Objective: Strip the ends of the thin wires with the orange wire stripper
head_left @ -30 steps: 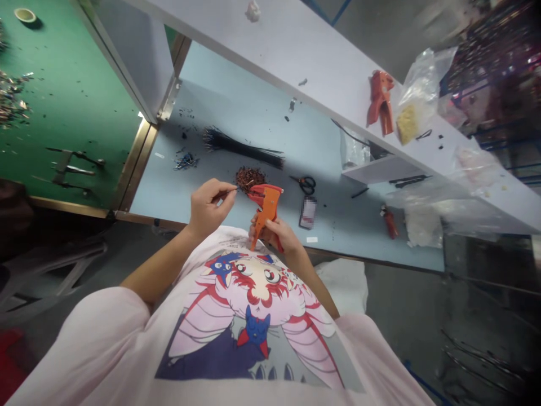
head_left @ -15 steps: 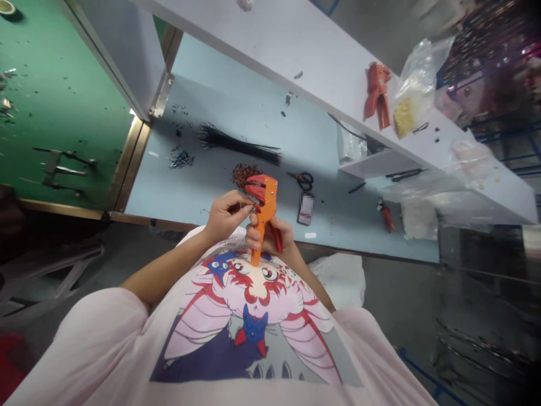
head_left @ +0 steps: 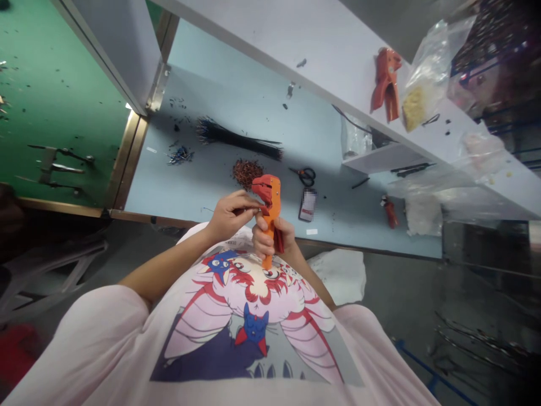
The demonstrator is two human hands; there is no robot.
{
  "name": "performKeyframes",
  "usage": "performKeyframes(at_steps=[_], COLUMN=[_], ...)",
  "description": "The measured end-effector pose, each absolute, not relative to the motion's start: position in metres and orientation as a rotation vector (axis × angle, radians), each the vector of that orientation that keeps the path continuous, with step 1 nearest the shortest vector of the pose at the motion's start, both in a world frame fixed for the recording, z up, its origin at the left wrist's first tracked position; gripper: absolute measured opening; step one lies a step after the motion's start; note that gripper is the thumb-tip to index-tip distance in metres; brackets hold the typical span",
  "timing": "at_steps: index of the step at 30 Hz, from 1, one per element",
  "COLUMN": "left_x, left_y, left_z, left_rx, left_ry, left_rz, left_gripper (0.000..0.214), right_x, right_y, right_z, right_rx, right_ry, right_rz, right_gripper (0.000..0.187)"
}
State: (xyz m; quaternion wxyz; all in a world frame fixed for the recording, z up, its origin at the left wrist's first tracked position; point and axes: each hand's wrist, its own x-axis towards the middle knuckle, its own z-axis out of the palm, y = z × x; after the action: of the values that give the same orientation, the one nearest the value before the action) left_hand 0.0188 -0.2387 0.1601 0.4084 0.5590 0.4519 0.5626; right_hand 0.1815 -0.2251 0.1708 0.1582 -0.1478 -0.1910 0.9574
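Note:
My right hand (head_left: 266,239) is wrapped round the grip of an orange and red wire stripper (head_left: 274,197), held upright close to my shirt. Its red lever is squeezed near the orange handle. My left hand (head_left: 232,214) is closed in a pinch at the red jaws, fingertips touching or nearly touching the tool; whatever they hold is too small to make out. Just beyond the jaws lies a heap of small copper-coloured bits (head_left: 246,171). Farther off rests a bundle of black wires (head_left: 240,138).
Scissors (head_left: 306,176) and a phone (head_left: 307,204) lie right of the stripper on the blue table (head_left: 203,189). A small pile of blue and silver bits (head_left: 180,155) is at left. Another red tool (head_left: 385,84) sits on the white shelf (head_left: 329,51) above.
The stripper's jaws have closed and its lever has drawn in towards the handle. Both hands and the tool have shifted slightly right in view.

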Motion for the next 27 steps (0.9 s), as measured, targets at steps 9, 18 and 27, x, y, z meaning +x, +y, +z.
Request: performKeyframes(at_steps=[9,18,27], left_x=[0.019,0.019,0.025], left_y=[-0.235,-0.232,-0.217], left_z=[0.16,0.151,0.133], left_rx=[1.402,1.314,1.199], left_ry=[1.157,1.198,1.449], left_rz=[1.378,1.363,1.241], left_gripper=[0.014,0.011,0.012], right_x=[0.178,0.178,0.172], right_y=[-0.225,-0.221,-0.199], right_z=[0.174,0.174,0.159], right_rx=[-0.409,-0.492,-0.741], right_ry=[-0.542,-0.488,-0.294], right_rz=[2.677,2.687,2.582], right_gripper=[0.036,0.034,0.035])
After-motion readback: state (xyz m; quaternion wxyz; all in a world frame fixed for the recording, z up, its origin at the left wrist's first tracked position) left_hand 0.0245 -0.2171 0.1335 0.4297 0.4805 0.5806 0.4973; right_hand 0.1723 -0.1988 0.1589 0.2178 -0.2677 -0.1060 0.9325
